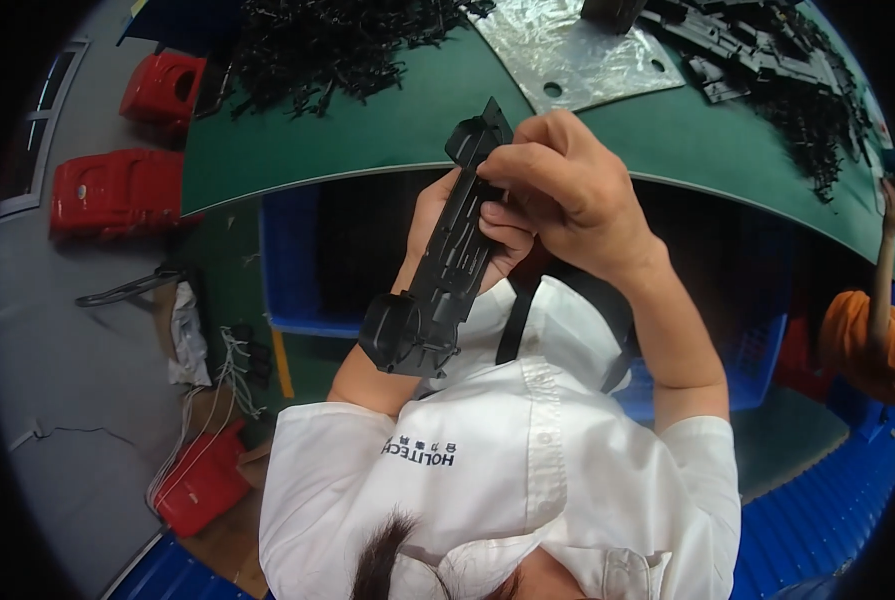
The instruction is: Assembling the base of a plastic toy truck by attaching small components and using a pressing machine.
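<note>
A long black moulded plastic part [457, 250] is held up at a slant, in front of the table edge. It has a slotted flat middle and a bulky rounded block at each end. My left hand [430, 212] is closed round it from behind, partly hidden by the part. My right hand [582, 195] is at the upper right edge, its thumb and forefinger bent together against the part. Whatever may lie between those right fingertips is too small or hidden to make out.
On the green table [317, 130] lie a heap of small black pieces [317, 50], a shiny plate [577, 60] with holes, and a pile of black parts [767, 70]. Red stools [117, 195] stand left. A blue bin [292, 270] sits below. Someone in orange [857, 335] is at right.
</note>
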{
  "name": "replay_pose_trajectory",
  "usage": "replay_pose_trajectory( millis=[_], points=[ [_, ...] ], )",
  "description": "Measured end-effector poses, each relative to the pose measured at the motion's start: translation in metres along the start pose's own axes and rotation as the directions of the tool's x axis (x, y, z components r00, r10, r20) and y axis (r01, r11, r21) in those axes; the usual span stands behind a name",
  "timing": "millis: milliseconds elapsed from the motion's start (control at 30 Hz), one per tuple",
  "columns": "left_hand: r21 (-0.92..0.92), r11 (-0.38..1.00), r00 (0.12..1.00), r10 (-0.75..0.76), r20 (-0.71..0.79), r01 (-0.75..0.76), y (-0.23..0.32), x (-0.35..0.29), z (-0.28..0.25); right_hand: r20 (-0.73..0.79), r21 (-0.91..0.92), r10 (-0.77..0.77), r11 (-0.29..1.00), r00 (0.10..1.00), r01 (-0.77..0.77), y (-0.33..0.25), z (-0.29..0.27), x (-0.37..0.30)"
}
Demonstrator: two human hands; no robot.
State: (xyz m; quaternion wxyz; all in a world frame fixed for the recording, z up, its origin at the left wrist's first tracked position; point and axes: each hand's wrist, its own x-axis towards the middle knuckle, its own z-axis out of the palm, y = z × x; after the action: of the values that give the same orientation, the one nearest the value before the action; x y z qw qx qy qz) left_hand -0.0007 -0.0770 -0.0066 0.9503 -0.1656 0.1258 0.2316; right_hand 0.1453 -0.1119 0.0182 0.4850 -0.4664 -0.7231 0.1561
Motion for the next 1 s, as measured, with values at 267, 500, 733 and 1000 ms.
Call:
replay_pose_trajectory(
  millis=[267,500,733,1000],
  points=[
    [-0.306,0.939,0.986,-0.131,0.101,0.156,-0.001,-0.004,-0.019,0.047,0.375,0.063,0.924,0.997,-0.076,0.017,0.009,-0.004],
    [-0.317,0.938,0.989,-0.112,0.094,0.137,-0.008,-0.005,-0.023,-0.012,0.360,0.116,0.927,0.993,-0.104,0.016,0.011,-0.014],
    [-0.294,0.948,0.992,-0.116,0.040,0.123,-0.011,-0.005,-0.021,-0.059,0.224,0.049,0.974,0.997,-0.034,0.018,0.005,-0.018],
    [-0.289,0.952,0.994,-0.105,0.007,0.102,-0.012,-0.006,-0.021,-0.015,0.148,0.052,0.988,0.999,-0.049,0.016,-0.001,-0.018]
  ],
)
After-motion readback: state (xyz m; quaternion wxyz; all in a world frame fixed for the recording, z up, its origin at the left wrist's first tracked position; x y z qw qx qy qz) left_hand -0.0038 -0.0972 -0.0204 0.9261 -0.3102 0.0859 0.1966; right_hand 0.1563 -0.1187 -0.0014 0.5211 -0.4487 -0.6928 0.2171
